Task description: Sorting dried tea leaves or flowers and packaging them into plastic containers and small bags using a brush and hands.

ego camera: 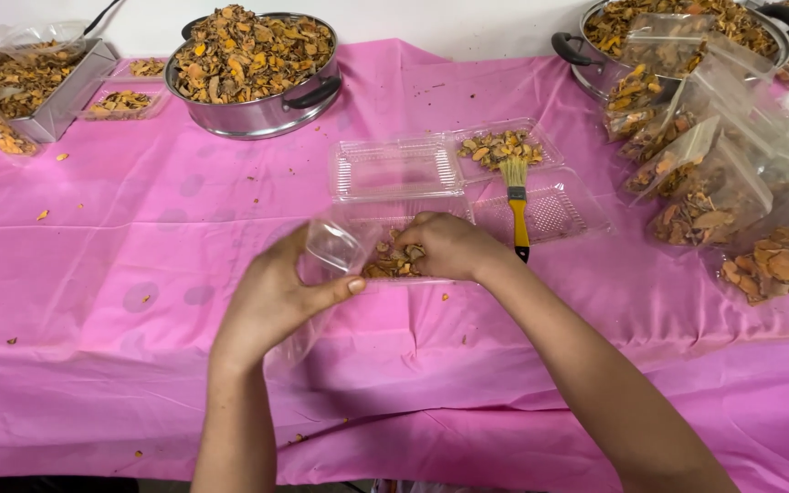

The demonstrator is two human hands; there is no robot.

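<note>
My left hand (276, 297) grips the mouth of a clear plastic bag (332, 246), holding it open just above the pink tablecloth (139, 365). My right hand (445, 246) is closed on a bunch of dried orange-brown slices (393, 263) lying in a clear plastic tray (385, 219), right beside the bag's opening. The fingers cover most of what they hold.
A clear clamshell box (394, 169) with dried slices (501, 148) and a yellow-handled brush (517, 205) lies behind. Steel pots (253, 114) (586, 55) of slices stand at the back. Filled bags (714, 196) pile up on the right; a metal tray (75, 91) and small trays stand far left.
</note>
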